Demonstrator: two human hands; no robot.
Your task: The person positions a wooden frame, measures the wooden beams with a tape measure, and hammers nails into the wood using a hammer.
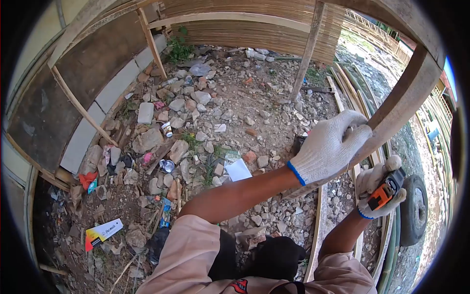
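My left hand (333,147), in a white knit glove with a blue cuff, is closed at the edge of a slanting wooden beam (399,105). Its thumb and fingers press together against the wood, and what lies between the fingertips is partly hidden. Lower and to the right, my right hand (379,188), gloved the same way, grips an orange and black tape measure (385,195). No drawn-out blade can be made out between the two hands.
Rubble and litter cover the ground. A white sheet (238,170) and a printed yellow-and-white piece (104,232) lie there. Long wooden strips (320,230) and a tyre (413,210) are at right. Thin posts (308,51) stand before a bamboo screen (235,36).
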